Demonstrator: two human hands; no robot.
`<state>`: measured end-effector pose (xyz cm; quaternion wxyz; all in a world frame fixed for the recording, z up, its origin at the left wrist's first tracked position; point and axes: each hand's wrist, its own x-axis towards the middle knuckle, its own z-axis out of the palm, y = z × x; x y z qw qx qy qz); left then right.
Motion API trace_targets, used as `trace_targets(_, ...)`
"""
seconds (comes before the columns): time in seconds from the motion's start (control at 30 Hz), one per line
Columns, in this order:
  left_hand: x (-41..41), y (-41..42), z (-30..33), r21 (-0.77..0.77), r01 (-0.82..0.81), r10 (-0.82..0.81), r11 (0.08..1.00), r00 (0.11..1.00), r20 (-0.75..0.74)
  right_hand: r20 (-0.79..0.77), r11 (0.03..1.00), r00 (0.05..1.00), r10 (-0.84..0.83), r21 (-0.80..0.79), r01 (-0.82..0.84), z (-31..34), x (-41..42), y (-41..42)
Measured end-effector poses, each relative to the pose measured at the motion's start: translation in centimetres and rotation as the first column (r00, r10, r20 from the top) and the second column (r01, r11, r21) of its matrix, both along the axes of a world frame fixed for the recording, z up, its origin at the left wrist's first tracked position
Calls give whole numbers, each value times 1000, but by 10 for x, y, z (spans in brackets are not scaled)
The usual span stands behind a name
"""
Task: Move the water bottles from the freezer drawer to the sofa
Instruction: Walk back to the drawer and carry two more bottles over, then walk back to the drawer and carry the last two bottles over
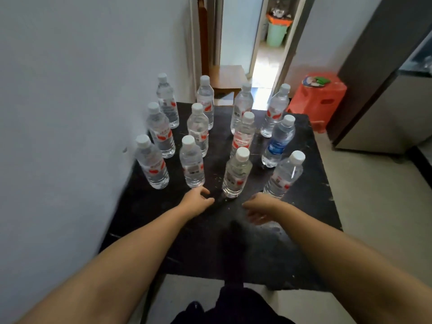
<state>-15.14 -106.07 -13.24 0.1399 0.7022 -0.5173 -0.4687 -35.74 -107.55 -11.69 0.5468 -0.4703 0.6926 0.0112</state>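
Several clear water bottles with white caps stand upright on a black surface (304,206). Most carry red labels; one at the right, a blue-labelled bottle (278,142), differs. The nearest bottle (236,177) stands at the front middle, another bottle (192,163) to its left and a third (284,176) to its right. My left hand (198,198) hovers just below the front left bottle, fingers loosely curled, holding nothing. My right hand (258,208) is low beside the nearest bottle's base, fingers relaxed and empty. Neither hand touches a bottle.
A white wall (81,113) runs along the left edge of the black surface. A red plastic stool (320,99) stands at the back right, a grey fridge (378,101) beyond it. An open doorway (264,54) lies ahead with a green bin (277,33).
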Motion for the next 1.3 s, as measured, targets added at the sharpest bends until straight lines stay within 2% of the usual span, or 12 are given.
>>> trace_targets(0.07, 16, 15, 0, 5, 18, -18, 1000, 999, 39, -71, 984, 988, 137, -105, -145, 2, 30, 5)
trace_targets(0.17, 49, 41, -2, 10, -54, 53, 998, 996, 66, -197, 900, 918, 343, -208, -382, 1, 73, 11)
trace_targets(0.33, 110, 94, -2, 2, -237, 235, 972, 963, 133, -257, 772, 790, 557, -190, -607, -6, 129, 22)
trace_targets(0.5, 155, 146, 3, -1, -365, 354, 931, 902, 246, -295, 626, 653, 697, -194, -756, -7, 180, 28)
trace_targets(0.57, 164, 169, 5, -3, -452, 435, 892, 857, 277, -323, 517, 558, 764, -209, -830, -5, 202, 33)
trace_targets(0.7, 160, 230, 1, -2, -645, 614, 764, 728, 305, -377, 230, 312, 872, -247, -941, -6, 242, 57)
trace_targets(0.83, 131, 303, -7, 50, -811, 762, 583, 567, 312, -385, -79, 35, 922, -277, -957, -14, 280, 109)
trace_targets(0.93, 96, 365, -14, 90, -907, 851, 412, 418, 319, -374, -316, -199, 906, -283, -906, -19, 292, 166)
trace_targets(1.03, 54, 427, -20, 79, -975, 922, 206, 220, 319, -374, -537, -423, 825, -289, -792, -23, 290, 228)
trace_targets(1.2, -31, 523, -24, 15, -984, 944, -176, -165, 285, -417, -760, -636, 649, -342, -552, -16, 270, 332)
trace_targets(1.3, -91, 567, -22, 20, -945, 916, -327, -311, 253, -436, -833, -713, 549, -359, -421, -11, 244, 394)
